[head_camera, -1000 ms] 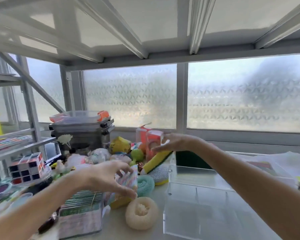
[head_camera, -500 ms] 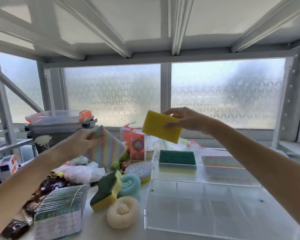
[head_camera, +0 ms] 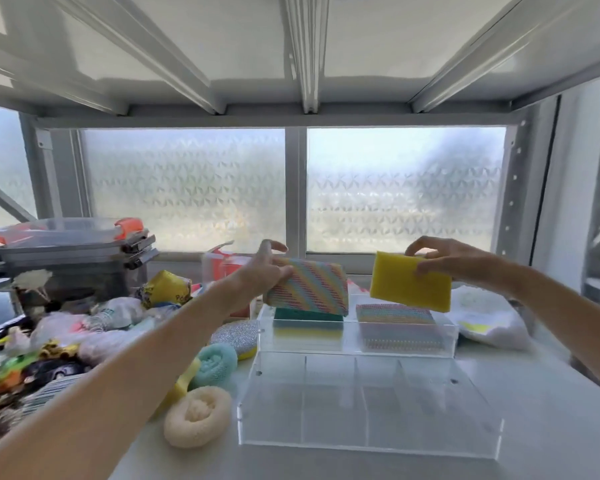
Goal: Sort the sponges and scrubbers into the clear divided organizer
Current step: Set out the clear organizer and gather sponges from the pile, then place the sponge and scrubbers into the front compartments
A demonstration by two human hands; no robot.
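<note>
My left hand (head_camera: 260, 271) grips a striped pastel sponge (head_camera: 309, 289) above the back left compartment of the clear divided organizer (head_camera: 368, 441). My right hand (head_camera: 454, 258) pinches a yellow sponge (head_camera: 409, 289) over the back right compartment. A green-and-yellow sponge (head_camera: 307, 318) lies in the back left compartment, another striped sponge (head_camera: 395, 315) in the back right one. The front compartments look empty. Left of the organizer lie a silver scrubber (head_camera: 234, 336), a teal round scrubber (head_camera: 213, 363) and a cream round scrubber (head_camera: 198, 420).
A cluttered pile of toys and bags (head_camera: 49, 348) fills the table's left side, with stacked lidded containers (head_camera: 73, 251) behind it. A white bag (head_camera: 489, 317) lies right of the organizer. Frosted windows close the back, a shelf hangs overhead.
Both hands have carried their sponges to the right and down, over the organizer's back compartments. The view has shifted slightly too.
</note>
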